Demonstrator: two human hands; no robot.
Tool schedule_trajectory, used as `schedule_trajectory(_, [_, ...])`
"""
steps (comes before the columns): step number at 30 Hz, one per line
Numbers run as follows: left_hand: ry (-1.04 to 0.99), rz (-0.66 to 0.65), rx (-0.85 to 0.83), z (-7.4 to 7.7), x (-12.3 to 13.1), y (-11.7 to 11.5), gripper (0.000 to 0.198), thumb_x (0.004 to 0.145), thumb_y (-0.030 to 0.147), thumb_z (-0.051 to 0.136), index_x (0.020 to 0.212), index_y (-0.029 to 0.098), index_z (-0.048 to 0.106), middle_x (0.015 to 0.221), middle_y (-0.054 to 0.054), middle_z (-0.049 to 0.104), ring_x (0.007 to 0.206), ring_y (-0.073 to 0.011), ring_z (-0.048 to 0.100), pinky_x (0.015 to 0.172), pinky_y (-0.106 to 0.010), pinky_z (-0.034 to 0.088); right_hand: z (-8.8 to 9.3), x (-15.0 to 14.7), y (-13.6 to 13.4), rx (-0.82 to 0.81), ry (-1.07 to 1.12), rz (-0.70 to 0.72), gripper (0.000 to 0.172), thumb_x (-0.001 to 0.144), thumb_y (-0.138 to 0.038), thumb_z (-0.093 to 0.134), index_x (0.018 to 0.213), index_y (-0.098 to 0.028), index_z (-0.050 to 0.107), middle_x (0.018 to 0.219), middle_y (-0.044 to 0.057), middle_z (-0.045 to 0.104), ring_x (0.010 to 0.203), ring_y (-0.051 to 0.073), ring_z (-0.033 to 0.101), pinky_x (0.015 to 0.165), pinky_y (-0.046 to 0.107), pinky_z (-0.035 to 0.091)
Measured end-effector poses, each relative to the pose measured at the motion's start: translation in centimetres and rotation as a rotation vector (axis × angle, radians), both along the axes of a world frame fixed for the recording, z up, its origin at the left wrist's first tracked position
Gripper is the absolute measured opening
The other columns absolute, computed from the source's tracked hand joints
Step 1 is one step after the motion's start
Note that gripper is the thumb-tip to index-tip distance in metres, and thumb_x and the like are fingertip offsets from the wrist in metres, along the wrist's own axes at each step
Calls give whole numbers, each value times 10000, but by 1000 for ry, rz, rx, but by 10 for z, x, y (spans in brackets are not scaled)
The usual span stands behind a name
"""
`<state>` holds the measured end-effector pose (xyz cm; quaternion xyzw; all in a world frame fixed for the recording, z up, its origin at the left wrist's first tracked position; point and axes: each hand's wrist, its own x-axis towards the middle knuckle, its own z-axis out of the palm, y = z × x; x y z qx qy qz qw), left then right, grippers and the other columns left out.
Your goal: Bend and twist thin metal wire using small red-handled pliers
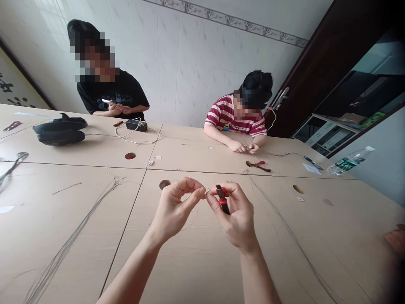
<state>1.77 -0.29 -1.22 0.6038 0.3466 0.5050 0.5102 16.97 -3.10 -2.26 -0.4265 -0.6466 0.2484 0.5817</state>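
Observation:
My left hand [174, 209] is closed in a pinch, thumb against forefinger, on a thin wire [206, 191] with a small yellowish end. Just to its right, my right hand [237, 215] is closed around pliers [223, 202] with red and black handles, their short metal jaws pointing up. The thumb and forefinger of that hand also pinch toward the same wire. Both hands are above the table, fingertips almost touching. Fingers hide most of the wire and part of the handles.
Wire bundles lie left [85, 219] and right [292, 234] on the jointed table [190, 270]. Beyond are red-handled pliers [261, 166], a black bag [60, 131], a black adapter [136, 125] and a water bottle [351, 160]. Two people sit opposite; a blurred hand [395, 240] shows at right.

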Motion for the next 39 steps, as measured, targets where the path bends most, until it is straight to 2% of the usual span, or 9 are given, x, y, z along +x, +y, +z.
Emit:
schedule_trajectory(4, [153,142,80,0,3,-3,122,887,291,622,812,198,644,817,-19,691,792,-155,616,753,-289,490,-2,-2,1,1,-5,-65,105,885,-177,625,938,-236,556,836,10,609,788,155,593,710,293,512])
schedule_trajectory(8, [320,207,158,4,4,-5,107,893,254,587,804,211,627,788,4,679,701,-131,575,562,-233,428,-3,-1,1,-16,-26,-122,104,877,-211,644,938,-233,561,835,14,621,787,158,596,718,294,509])
schedule_trajectory(11, [387,189,208,6,3,-5,124,906,233,554,797,209,609,757,10,662,626,-113,527,470,-217,354,-2,0,0,-14,-25,-144,94,877,-222,640,939,-240,572,836,13,617,774,158,588,713,292,507])
schedule_trajectory(14, [427,156,241,6,2,-4,144,915,222,532,792,204,605,752,1,655,649,-119,540,452,-210,329,-2,1,1,-3,-25,-145,93,873,-213,639,935,-245,578,830,5,612,759,150,577,717,285,500])
schedule_trajectory(19, [474,87,223,7,0,-4,169,918,229,502,794,203,615,756,-15,664,674,-136,557,449,-204,333,-4,3,2,-12,-29,-148,93,871,-212,640,930,-243,574,827,2,617,765,152,578,730,290,491])
schedule_trajectory(24, [422,6,135,7,-1,-6,163,917,248,505,807,203,617,794,-20,683,698,-142,577,461,-197,371,-6,3,4,-50,19,-143,110,867,-223,650,941,-236,569,841,10,637,786,161,584,743,305,485])
schedule_trajectory(31, [415,74,60,10,-6,-4,223,911,360,550,780,205,642,772,-14,656,555,-106,466,406,-203,298,5,6,2,-78,73,-127,78,888,-262,625,938,-239,570,975,47,685,907,195,622,805,358,484])
schedule_trajectory(39, [414,64,77,10,-9,-2,228,917,362,544,787,206,647,758,-7,657,599,-118,522,436,-210,342,2,5,3,-181,47,-33,137,867,-315,662,940,-239,575,969,46,685,900,199,618,828,375,475])
